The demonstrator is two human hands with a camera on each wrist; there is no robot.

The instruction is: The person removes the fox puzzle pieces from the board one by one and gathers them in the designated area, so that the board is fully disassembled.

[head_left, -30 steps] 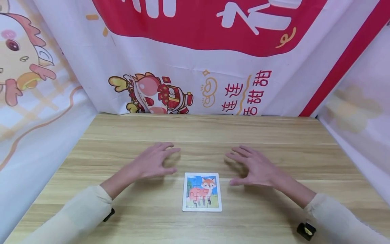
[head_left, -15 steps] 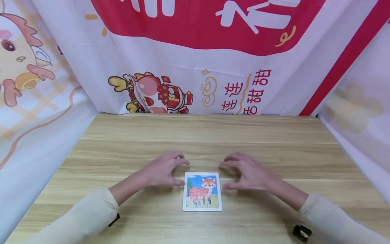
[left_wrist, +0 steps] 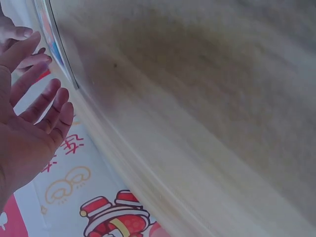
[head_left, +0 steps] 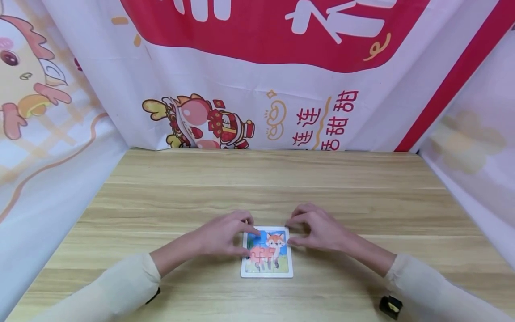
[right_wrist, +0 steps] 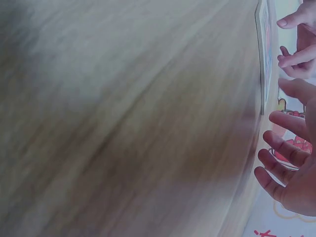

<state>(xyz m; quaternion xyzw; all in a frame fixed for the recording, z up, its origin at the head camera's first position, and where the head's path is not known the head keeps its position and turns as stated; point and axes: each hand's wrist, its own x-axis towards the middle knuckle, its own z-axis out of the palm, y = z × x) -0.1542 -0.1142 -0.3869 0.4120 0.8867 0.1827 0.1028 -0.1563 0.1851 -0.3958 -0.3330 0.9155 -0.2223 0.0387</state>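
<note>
A small framed fox puzzle (head_left: pixel 267 252) lies flat at the bench's (head_left: pixel 362 201) 6 o'clock edge. Its top corners are touched by the left hand (head_left: pixel 225 232) and right hand (head_left: pixel 318 229), fingers loosely curved, nothing gripped. It is judged light, stiff, thin, with loose pieces; best pinched by the frame edges.

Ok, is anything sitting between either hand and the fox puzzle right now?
Nothing visible does. The fox puzzle lies flat on the wooden table, and the left hand and right hand are already at its upper corners, fingertips at or over the frame edge. No other object lies on the table near them.
</note>
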